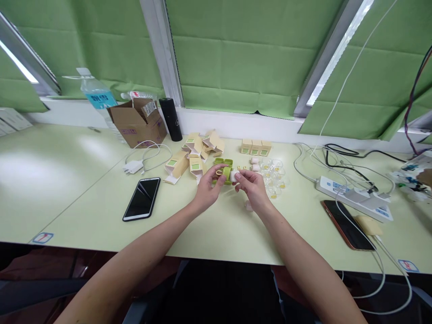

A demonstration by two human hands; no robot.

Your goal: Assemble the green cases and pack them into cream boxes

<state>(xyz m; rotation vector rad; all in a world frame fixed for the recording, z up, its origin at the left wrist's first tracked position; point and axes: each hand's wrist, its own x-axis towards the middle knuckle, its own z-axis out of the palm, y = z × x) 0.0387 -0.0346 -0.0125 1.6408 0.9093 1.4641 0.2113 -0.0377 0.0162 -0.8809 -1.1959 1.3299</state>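
My left hand (209,186) pinches a small olive-green case (226,173) with a pale loop at its side. Between the fingertips of my right hand (252,185) is a small white rounded piece (233,175), held against or right beside the green case; I cannot tell whether it is partly inside. Just behind are more green cases (223,161). Pinkish-white pieces (255,167) lie beyond my right hand, and another such piece (249,205) lies below it. Small yellow hooks (241,168) and several clear plastic cups (274,192) with yellow spots sit to the right.
Opened cream cartons (177,165) are heaped behind my left hand; three closed small boxes (255,147) stand at the back. Leftward are a phone (141,199), charger (133,167), cardboard box (145,128), black flask (171,119) and bottle (97,94). Rightward lie a power strip (354,198) and another phone (347,225).
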